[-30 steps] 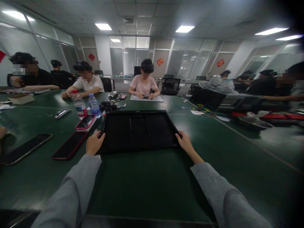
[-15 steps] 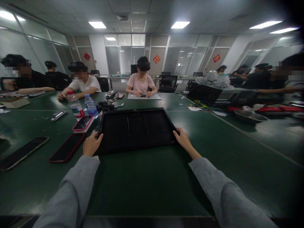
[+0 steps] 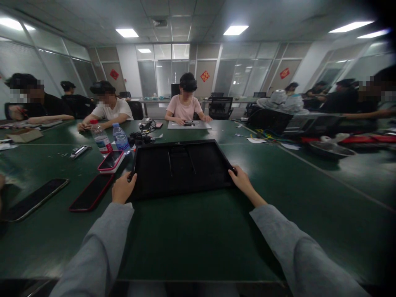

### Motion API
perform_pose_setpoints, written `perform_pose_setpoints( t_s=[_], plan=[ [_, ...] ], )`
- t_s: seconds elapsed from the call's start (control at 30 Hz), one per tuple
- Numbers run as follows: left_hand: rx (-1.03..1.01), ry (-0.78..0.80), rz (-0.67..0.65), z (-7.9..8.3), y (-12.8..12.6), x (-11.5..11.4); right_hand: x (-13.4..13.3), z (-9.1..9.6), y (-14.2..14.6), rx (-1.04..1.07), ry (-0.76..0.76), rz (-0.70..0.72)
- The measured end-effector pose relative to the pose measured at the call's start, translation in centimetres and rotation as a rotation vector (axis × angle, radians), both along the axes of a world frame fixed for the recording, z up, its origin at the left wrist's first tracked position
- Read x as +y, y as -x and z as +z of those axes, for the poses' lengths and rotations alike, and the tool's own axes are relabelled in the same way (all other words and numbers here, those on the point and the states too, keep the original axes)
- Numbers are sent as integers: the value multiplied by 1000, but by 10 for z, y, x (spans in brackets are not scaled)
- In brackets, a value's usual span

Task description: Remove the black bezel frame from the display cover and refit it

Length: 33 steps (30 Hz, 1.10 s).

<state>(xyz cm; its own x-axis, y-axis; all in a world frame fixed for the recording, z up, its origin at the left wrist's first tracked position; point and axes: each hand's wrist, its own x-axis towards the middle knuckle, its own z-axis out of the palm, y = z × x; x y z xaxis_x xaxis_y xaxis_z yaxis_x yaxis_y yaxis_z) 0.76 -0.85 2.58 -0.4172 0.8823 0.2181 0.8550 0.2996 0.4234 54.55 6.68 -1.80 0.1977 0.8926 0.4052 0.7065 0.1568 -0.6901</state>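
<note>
A wide black monitor with a raised rim and a small pale mark on its far edge lies in front of me, tilted or flat on the green table; I cannot tell which. My left hand is closed around its left edge, thumb on top. At the right edge, near the closer corner, my right hand grips it the same way. The undersides of both hands' grips are hidden. Left of my left hand lies a red-edged phone.
Beside it are a pink-rimmed phone, another dark phone and two water bottles. Cables lie behind the monitor. Across the green table sits a person in pink. A metal bowl stands right.
My view has shifted slightly, so the table and its things sit a little further right. Both hands keep their hold on the monitor. The person opposite has moved one hand outward.
</note>
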Motion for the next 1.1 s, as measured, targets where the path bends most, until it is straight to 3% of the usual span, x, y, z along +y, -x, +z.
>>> perform_pose_setpoints(
  t_s=[1.1],
  plan=[
    [20,34,-26,4,0,-1,-4,5,6,14,4,9]
  ],
)
